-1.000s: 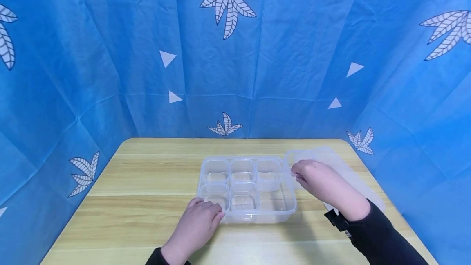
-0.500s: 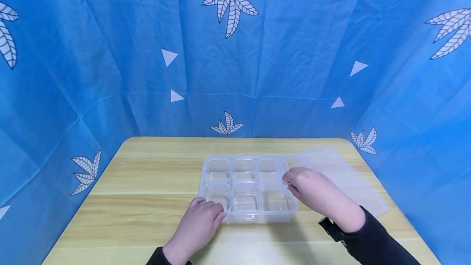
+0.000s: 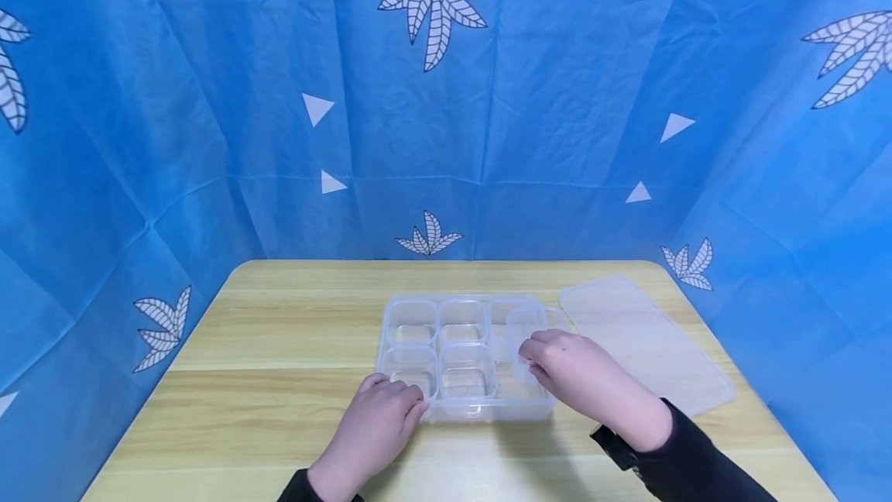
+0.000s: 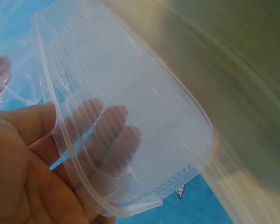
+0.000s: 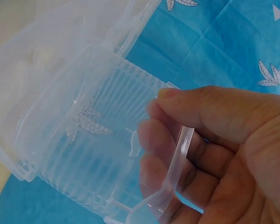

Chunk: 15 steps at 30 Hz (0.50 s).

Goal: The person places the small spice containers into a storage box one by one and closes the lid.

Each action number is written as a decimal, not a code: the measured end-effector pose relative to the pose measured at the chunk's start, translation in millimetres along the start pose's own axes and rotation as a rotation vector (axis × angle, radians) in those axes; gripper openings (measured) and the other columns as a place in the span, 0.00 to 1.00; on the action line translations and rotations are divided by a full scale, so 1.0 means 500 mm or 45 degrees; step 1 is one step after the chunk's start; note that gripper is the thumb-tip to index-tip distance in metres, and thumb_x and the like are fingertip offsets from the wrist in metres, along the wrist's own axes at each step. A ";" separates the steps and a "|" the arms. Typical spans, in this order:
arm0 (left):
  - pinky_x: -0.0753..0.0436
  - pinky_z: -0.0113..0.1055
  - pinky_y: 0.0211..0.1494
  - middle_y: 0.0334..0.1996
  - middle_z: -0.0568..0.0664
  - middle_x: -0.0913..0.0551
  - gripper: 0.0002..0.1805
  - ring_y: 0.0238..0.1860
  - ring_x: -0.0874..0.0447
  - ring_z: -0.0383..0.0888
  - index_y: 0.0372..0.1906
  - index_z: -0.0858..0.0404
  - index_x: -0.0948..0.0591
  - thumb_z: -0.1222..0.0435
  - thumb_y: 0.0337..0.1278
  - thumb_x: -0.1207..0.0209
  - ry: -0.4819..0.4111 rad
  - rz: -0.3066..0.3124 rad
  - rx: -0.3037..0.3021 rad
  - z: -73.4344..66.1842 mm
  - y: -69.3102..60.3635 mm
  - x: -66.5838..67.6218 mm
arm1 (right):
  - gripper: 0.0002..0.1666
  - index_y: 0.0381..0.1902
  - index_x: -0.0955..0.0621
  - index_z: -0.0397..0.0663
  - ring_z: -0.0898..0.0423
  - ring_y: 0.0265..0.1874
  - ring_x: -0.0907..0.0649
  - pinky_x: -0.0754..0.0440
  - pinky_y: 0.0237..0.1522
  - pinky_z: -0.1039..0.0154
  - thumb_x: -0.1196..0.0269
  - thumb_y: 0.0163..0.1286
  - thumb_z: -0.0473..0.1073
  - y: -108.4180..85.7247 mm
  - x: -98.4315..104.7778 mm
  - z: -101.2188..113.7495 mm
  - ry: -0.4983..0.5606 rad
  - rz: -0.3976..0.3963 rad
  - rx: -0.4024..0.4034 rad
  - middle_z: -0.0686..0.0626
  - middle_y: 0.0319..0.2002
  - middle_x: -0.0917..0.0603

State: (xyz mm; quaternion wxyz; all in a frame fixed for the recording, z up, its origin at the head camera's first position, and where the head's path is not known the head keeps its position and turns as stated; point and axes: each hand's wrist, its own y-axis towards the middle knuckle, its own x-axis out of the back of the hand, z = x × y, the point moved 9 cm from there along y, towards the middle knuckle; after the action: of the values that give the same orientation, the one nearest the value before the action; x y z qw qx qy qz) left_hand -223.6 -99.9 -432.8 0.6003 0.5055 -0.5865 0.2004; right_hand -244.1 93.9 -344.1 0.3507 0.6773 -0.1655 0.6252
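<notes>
A clear plastic storage box (image 3: 481,410) sits on the table with several small clear bins (image 3: 467,370) inside it, in two rows. My left hand (image 3: 372,424) grips its front left corner; in the left wrist view the thumb lies on the rim and the fingers show through the wall. My right hand (image 3: 578,370) pinches a small clear bin (image 5: 93,126) by its rim, thumb on one side and fingers on the other. That bin is tilted over the box's right end, above the front right space. Whether it touches the box is hard to tell.
To the right of the box a translucent flat lid (image 3: 655,347) lies on the wooden table (image 3: 279,347). Blue patterned cloth (image 3: 557,138) hangs behind the table and along both sides.
My right hand has brought the small bin leftward from beside the box, over the lid, to above the box's right end. The left hand stays on the front left corner.
</notes>
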 end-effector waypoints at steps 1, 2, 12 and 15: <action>0.27 0.47 0.58 0.25 0.36 0.21 0.07 0.31 0.21 0.35 0.31 0.53 0.18 0.58 0.65 0.38 0.000 0.000 0.000 0.000 0.000 0.000 | 0.09 0.34 0.18 0.48 0.58 0.31 0.19 0.19 0.33 0.62 0.32 0.61 0.29 0.000 -0.002 0.000 0.003 0.002 0.000 0.56 0.30 0.20; 0.27 0.47 0.58 0.24 0.36 0.22 0.07 0.31 0.21 0.35 0.30 0.53 0.18 0.58 0.65 0.38 -0.001 -0.002 0.001 0.000 0.000 0.000 | 0.09 0.34 0.18 0.48 0.58 0.31 0.19 0.19 0.33 0.63 0.32 0.61 0.29 0.000 -0.005 0.001 0.009 0.003 0.001 0.55 0.30 0.20; 0.27 0.46 0.57 0.22 0.35 0.26 0.09 0.29 0.23 0.34 0.28 0.51 0.20 0.58 0.65 0.37 0.001 -0.023 -0.001 -0.001 -0.001 0.003 | 0.12 0.28 0.23 0.50 0.63 0.25 0.31 0.29 0.28 0.67 0.34 0.61 0.28 0.001 -0.029 0.011 0.048 0.027 -0.006 0.59 0.26 0.28; 0.26 0.46 0.57 0.22 0.35 0.25 0.09 0.29 0.23 0.34 0.28 0.51 0.20 0.58 0.65 0.37 0.000 -0.025 -0.004 -0.001 -0.001 0.001 | 0.11 0.29 0.22 0.49 0.62 0.26 0.29 0.26 0.29 0.66 0.34 0.61 0.29 0.000 -0.035 0.012 0.041 0.026 -0.014 0.59 0.27 0.26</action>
State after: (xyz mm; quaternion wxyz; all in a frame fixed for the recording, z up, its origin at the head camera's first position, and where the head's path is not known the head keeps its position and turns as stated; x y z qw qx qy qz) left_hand -223.0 -99.9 -432.2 0.6030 0.5101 -0.5820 0.1936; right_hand -242.6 85.9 -360.6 0.3507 0.6636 -0.1701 0.6385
